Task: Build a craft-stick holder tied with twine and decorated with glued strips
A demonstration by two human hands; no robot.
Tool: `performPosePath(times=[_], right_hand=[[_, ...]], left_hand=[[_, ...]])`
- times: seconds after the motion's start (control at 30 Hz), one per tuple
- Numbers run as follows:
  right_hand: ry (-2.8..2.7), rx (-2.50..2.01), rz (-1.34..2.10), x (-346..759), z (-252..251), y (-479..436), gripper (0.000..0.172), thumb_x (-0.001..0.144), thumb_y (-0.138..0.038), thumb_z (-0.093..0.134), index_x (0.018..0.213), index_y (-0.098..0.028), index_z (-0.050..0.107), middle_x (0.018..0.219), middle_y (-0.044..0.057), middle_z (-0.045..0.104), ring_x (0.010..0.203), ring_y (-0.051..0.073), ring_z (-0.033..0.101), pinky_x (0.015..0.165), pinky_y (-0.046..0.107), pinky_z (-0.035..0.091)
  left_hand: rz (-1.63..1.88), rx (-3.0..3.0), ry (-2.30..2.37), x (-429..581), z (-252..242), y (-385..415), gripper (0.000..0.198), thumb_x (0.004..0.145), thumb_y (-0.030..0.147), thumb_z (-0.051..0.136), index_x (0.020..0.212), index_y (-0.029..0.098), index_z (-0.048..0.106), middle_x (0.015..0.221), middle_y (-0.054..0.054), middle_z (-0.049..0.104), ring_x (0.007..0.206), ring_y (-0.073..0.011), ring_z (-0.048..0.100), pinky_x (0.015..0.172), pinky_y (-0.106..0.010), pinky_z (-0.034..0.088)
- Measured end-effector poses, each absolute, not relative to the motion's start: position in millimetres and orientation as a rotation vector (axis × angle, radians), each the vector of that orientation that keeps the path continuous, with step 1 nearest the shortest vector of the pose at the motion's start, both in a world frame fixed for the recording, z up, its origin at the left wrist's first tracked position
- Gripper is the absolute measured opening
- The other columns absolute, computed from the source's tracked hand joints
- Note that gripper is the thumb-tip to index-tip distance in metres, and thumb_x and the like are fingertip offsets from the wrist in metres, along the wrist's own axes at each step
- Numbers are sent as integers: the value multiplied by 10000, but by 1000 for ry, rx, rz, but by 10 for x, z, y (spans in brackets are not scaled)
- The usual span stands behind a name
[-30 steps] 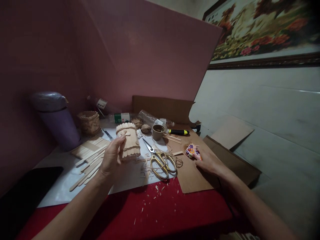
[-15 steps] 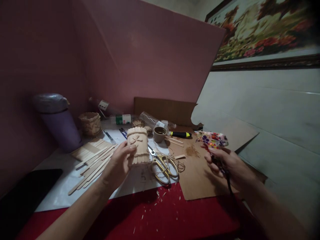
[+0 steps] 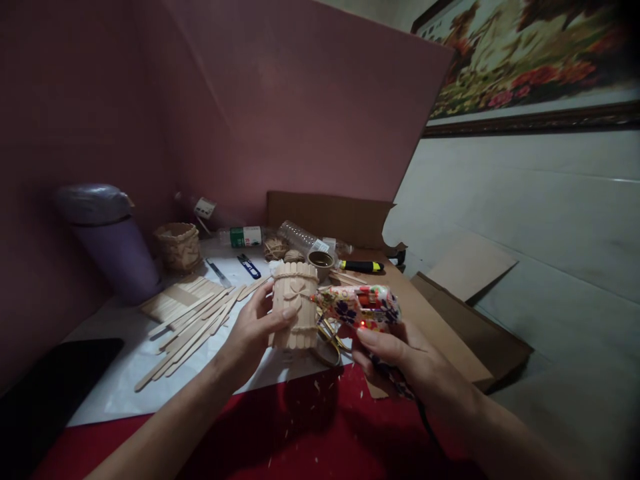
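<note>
My left hand (image 3: pixel 255 333) is closed around a small cup made of upright wooden craft sticks (image 3: pixel 303 333), with twine bands near its top and bottom and a raised leaf-like shape on its front. A flower-patterned hot glue gun (image 3: pixel 345 310) with a glowing red light is gripped in my right hand (image 3: pixel 390 353). Its nozzle points left and is at the raised shape; whether it touches cannot be made out. Gold-handled scissors (image 3: pixel 327 350) lie behind, partly hidden by the cup and the glue gun.
Loose craft sticks (image 3: pixel 195 333) lie on white paper at left, near a purple tumbler (image 3: pixel 117 247) and a woven-looking pot (image 3: pixel 177 247). Plastic bottles (image 3: pixel 300 237), a brown cup (image 3: pixel 321 260) and a yellow-black handle (image 3: pixel 363 267) are behind. Cardboard (image 3: pixel 440 327) covers the right side.
My right hand has brought the glue gun left from over the cardboard to the cup. My left hand has shifted the cup slightly right and nearer, over the scissors.
</note>
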State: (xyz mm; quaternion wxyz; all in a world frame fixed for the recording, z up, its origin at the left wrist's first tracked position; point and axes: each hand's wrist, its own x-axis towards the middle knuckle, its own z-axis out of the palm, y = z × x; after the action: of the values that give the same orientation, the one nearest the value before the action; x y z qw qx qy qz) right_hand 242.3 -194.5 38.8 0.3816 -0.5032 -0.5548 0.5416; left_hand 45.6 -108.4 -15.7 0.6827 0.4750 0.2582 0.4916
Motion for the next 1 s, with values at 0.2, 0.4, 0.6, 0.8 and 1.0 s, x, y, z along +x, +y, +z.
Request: performPosePath(times=[0.2, 0.4, 0.6, 0.8, 1.0], right_hand=[[-1420, -1313, 1359, 2371, 376, -1903, 423, 818, -530, 525, 616, -158, 498, 503, -26, 447, 401, 53, 342, 357, 170, 252], [-1444, -1313, 1341, 2373, 378, -1909, 414, 843, -509, 512, 624, -158, 497, 482, -39, 418, 397, 51, 333, 361, 172, 247], [-1453, -1299, 1331, 2370, 369, -1924, 424, 848, -513, 502, 611, -161, 489, 457, -50, 394, 375, 46, 306, 346, 176, 224], [-1442, -1308, 1331, 2364, 393, -1942, 416, 836, -506, 524, 616, -155, 488, 479, -46, 411, 404, 46, 328, 374, 177, 242], [-1417, -1344, 1332, 2348, 399, -1939, 407, 824, -517, 546, 645, -156, 485, 522, -37, 434, 437, 52, 342, 390, 180, 257]], left_hand=[[1078, 1105, 578, 459, -142, -1104, 543, 721, 275, 689, 1227, 183, 514, 1218, -144, 587, 1002, -281, 608, 769, -347, 511], [1075, 1125, 560, 457, -142, -1113, 496, 748, 257, 669, 1214, 186, 514, 1211, -131, 589, 1035, -284, 591, 805, -359, 493], [1077, 1127, 583, 449, -153, -1116, 501, 748, 263, 669, 1219, 194, 516, 1227, -135, 582, 1038, -284, 589, 793, -352, 497], [1084, 1136, 588, 452, -143, -1117, 504, 745, 259, 669, 1221, 191, 520, 1223, -129, 585, 1038, -274, 583, 817, -348, 487], [1093, 1132, 595, 455, -162, -1096, 513, 729, 269, 684, 1215, 200, 535, 1208, -124, 599, 1015, -268, 592, 810, -348, 487]])
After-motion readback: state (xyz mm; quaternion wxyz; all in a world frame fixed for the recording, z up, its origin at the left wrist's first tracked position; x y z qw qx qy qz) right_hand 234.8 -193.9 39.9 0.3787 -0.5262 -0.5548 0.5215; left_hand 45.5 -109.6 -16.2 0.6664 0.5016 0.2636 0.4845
